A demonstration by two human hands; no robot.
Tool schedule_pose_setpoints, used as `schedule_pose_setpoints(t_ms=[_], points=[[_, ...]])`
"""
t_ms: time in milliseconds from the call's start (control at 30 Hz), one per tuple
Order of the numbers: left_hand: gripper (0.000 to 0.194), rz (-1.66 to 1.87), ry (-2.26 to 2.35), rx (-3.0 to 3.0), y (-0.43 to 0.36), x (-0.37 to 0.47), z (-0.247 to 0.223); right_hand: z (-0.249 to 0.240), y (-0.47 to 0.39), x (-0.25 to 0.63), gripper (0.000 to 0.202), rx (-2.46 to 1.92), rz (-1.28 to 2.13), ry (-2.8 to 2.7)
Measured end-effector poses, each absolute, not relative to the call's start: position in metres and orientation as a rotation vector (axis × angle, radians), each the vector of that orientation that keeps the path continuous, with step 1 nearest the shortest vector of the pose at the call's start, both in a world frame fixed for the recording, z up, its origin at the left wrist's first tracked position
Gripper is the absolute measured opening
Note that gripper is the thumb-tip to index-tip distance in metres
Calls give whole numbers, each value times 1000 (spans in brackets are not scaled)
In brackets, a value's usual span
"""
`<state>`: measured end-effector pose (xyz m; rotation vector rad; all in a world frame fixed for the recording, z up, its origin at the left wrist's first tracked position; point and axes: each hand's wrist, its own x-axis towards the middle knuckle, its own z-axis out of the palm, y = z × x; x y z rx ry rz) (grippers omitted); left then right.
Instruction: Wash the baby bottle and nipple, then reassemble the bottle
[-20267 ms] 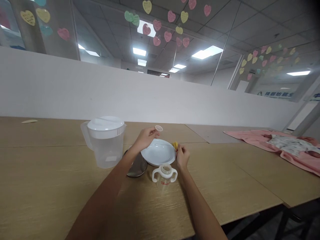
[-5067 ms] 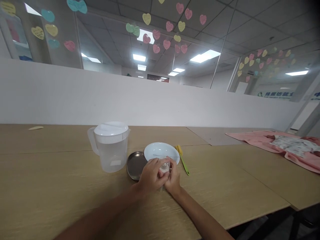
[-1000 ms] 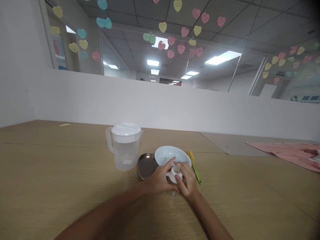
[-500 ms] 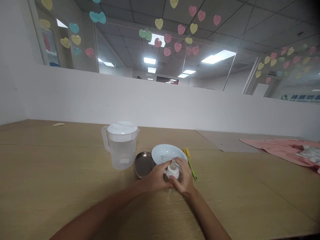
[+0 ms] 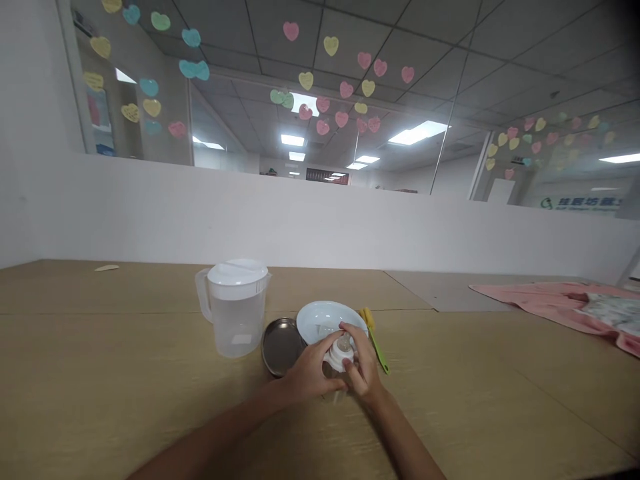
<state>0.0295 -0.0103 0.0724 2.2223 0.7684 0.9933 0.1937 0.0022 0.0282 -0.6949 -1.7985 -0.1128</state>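
A clear baby bottle point(image 5: 339, 361) with a white collar and a see-through teat is between my hands, its teat pointing up. My left hand point(image 5: 310, 371) is wrapped round its left side, thumb toward me. On the other side, my right hand point(image 5: 364, 365) grips the white collar beside the teat with its fingers and thumb. Much of the bottle's body is hidden by my hands. Just behind them stands a white bowl point(image 5: 327, 312) with something clear in it. To the left of the bowl lies a dark metal dish point(image 5: 281, 345).
A clear plastic pitcher point(image 5: 239, 320) with a white lid stands left of the dish. Right of the bowl lies a brush point(image 5: 379, 347) with a green handle and yellow head. A pink cloth point(image 5: 540, 300) is spread at the far right. A white wall point(image 5: 320, 227) borders the table's back.
My view has tilted up and turned slightly right. The bottle leans a little more, and the fingers of my right hand have shifted around the collar and teat.
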Motion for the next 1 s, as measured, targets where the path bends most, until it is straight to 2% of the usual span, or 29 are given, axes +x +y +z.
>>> schedule_pose_setpoints(t_ms=[167,300,467,567,733,1000], points=[[77,1009,701,2147,-5,26,62,23,10,203,47,-756,-96,-1676],[81,982,785,2121,-7,26,60,25,9,205,36,-873,-217,-1560],[85,986,763,2102,-7,27,59,35,-2,190,27,-805,-332,-1757],[95,1009,754,2108,-5,27,52,35,-4,182,21,-828,-346,-1793],[113,978,772,2097,-1,26,45,32,-4,186,17,-872,-186,-1660],[109,913,840,2057,-2,24,50,35,6,194,26,-858,132,-1457]])
